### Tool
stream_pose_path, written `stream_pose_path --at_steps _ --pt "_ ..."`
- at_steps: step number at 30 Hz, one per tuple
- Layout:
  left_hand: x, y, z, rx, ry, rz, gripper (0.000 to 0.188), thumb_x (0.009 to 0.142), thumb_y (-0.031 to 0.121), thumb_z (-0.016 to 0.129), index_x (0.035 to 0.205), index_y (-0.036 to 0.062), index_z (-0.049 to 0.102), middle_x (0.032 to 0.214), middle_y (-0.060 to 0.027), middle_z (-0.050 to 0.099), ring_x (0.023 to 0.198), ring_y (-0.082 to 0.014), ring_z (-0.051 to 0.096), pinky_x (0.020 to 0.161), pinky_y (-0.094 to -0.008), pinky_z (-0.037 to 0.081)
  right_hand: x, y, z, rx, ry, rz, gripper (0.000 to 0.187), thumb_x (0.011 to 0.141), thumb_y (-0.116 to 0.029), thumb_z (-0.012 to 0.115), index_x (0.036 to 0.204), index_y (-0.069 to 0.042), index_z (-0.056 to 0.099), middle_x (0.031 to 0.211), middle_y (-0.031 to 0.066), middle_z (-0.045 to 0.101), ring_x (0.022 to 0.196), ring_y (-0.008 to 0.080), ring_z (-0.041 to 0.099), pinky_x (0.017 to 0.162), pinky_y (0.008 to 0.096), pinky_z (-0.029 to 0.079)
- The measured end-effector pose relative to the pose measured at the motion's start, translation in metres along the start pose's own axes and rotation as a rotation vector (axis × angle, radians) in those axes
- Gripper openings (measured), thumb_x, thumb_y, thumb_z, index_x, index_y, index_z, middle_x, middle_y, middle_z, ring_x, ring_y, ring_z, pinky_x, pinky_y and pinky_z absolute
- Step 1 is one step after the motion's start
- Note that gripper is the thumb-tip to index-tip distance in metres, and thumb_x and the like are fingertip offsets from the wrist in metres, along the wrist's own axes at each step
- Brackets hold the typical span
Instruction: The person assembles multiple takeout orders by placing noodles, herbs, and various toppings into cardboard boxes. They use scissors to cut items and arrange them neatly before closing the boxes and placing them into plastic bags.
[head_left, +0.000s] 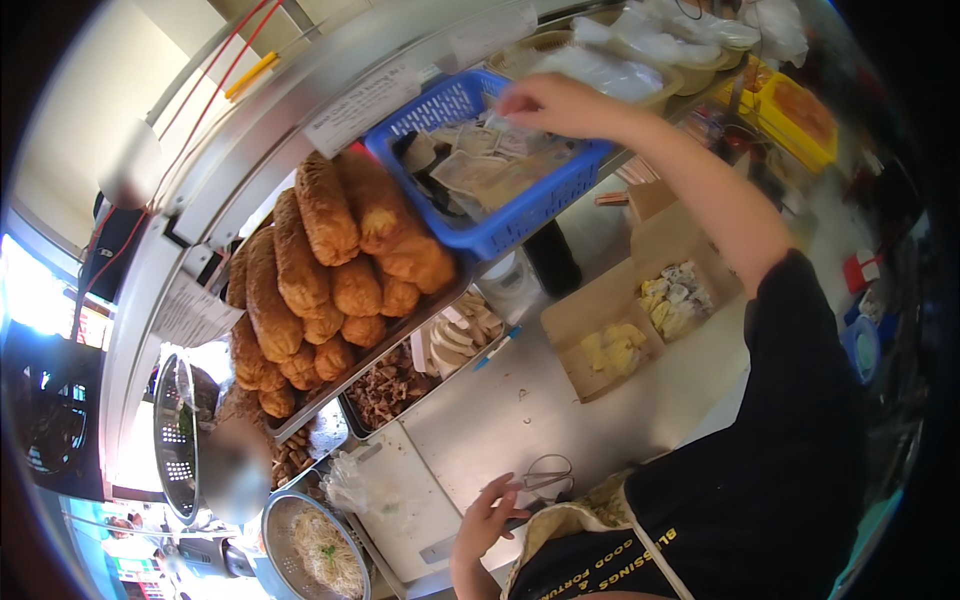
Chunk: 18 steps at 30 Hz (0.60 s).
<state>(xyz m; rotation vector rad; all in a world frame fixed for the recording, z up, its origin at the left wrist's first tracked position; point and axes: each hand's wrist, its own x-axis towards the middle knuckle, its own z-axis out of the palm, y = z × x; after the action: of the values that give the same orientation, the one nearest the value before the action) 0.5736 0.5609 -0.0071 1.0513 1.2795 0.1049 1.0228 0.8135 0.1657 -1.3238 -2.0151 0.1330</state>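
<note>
Blue plastic basket (435,108) is sitting far side, abt. the middle L–R, open top facing up, rect. w/ slotted walls, angled slantwise in the scene. Inside, flat pcs (473,172) are lying loose, overlapping every which way: pale mostly, some see-thru & plasticky, a few darker toward the L end. They're staying below the rim; exact kind's hard to tell. Meanwhile, near side, thin loop-handled tool (541,474), prob. scissors, is showing 2 dark, slim loops; its other end is hiding from view.
</note>
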Motion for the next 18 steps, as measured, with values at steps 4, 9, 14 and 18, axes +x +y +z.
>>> stream_pose_path --at_steps 4,9,14,18 --pt "0.024 0.009 0.025 0.002 0.067 0.066 0.045 0.101 0.024 0.054 0.141 0.0047 0.045 0.125 -0.0099 0.064 0.099 -0.0174 0.064 0.086 -0.0287 0.051 0.042 0.02 0.008 -0.038 -0.572 0.115 0.027 0.082 -0.028 0.071 0.097 -0.005 0.069 0.094 0.0082 0.07 0.087 0.0201 0.066 0.074 0.0355 0.053" --pt "0.044 0.011 0.031 0.184 -0.091 0.153 0.046 0.099 0.021 0.058 0.142 0.0081 0.046 0.127 -0.0091 0.063 0.103 -0.0159 0.063 0.089 -0.0292 0.05 0.059 0.016 0.006 -0.288 -0.955 0.097 0.028 0.084 -0.026 0.071 0.103 -0.004 0.069 0.097 0.0085 0.069 0.093 0.0189 0.064 0.08 0.0339 0.05" --pt "0.058 0.031 0.023 0.222 0.027 0.009 0.048 0.098 0.02 0.058 0.143 0.0084 0.044 0.128 -0.0095 0.062 0.101 -0.0179 0.066 0.078 -0.0313 0.055 0.087 0.047 -0.011 0.033 -0.704 0.171 0.042 0.088 -0.034 0.07 0.117 -0.004 0.066 0.115 0.0111 0.067 0.109 0.0208 0.061 0.092 0.031 0.046" --pt "0.076 0.032 0.025 0.135 0.015 0.239 0.049 0.097 0.022 0.061 0.141 0.0073 0.045 0.127 -0.012 0.062 0.1 -0.0197 0.067 0.075 -0.0318 0.057 0.128 0.09 -0.027 -0.276 0.001 0.248 0.044 0.088 -0.034 0.069 0.119 -0.004 0.065 0.116 0.0119 0.067 0.11 0.022 0.061 0.093 0.0324 0.046"
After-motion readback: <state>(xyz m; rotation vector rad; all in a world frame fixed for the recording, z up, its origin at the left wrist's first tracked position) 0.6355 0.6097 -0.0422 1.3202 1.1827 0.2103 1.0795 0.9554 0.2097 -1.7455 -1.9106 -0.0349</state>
